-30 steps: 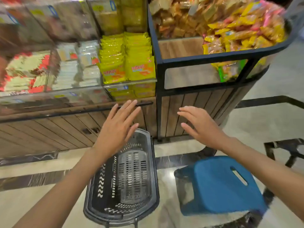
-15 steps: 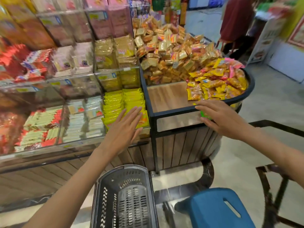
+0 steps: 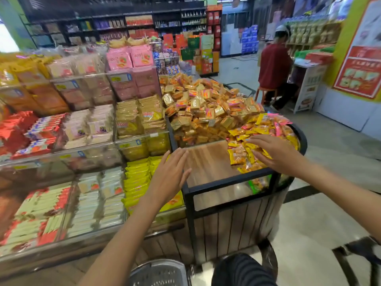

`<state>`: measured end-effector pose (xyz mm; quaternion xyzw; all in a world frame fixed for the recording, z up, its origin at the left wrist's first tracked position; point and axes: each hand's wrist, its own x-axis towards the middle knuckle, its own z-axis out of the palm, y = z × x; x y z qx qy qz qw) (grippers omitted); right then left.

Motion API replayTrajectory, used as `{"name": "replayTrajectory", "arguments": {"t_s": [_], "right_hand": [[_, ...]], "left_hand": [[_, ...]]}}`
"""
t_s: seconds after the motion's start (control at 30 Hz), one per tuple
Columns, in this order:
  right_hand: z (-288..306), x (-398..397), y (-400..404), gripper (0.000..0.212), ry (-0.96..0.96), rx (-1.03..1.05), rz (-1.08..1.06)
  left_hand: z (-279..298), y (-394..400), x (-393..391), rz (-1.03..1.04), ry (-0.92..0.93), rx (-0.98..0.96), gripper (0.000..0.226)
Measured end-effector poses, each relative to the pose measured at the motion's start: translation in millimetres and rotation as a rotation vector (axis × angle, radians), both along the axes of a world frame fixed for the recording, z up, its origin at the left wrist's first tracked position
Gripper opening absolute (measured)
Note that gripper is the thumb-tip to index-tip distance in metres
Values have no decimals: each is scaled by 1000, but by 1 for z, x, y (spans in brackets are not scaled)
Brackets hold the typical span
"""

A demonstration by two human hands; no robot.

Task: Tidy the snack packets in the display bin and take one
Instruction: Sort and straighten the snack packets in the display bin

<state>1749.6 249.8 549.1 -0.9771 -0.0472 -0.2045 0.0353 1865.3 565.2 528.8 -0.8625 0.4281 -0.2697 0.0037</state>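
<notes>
Bin (image 3: 231, 183), black-framed, wooden floor part bare; yellow packets (image 3: 266, 131) heaped at its right side; right hand (image 3: 274, 151) flat on that heap, fingers straight; left hand (image 3: 169, 178) over bin's left rim, fingers spread, holding nothing; basket (image 3: 158, 273) below bin.

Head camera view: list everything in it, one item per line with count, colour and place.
display bin: one, black frame, wood floor, centre
yellow-orange snack packets: many, bin's right side
gold square packets: many, heaped at bin's back
yellow packets: stacked, shelf left of bin
pink packets: several, top shelf
shopping basket: one, grey, floor below
seated person: one, red top, background right
left hand: open, at bin's left edge
right hand: open, fingers spread on yellow-orange packets
</notes>
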Motion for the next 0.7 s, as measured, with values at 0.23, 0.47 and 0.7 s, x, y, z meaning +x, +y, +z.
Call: {"name": "replayTrajectory", "arguments": {"t_s": [0.23, 0.47, 0.7], "right_hand": [[-20, 57, -45, 51, 10, 17, -5], [-78, 159, -162, 56, 88, 45, 97], [-159, 223, -271, 40, 195, 43, 78]], "left_hand": [[2, -52, 53, -8, 23, -25, 55], [-54, -174, 153, 32, 144, 17, 55], [-134, -272, 211, 36, 238, 47, 51]]}}
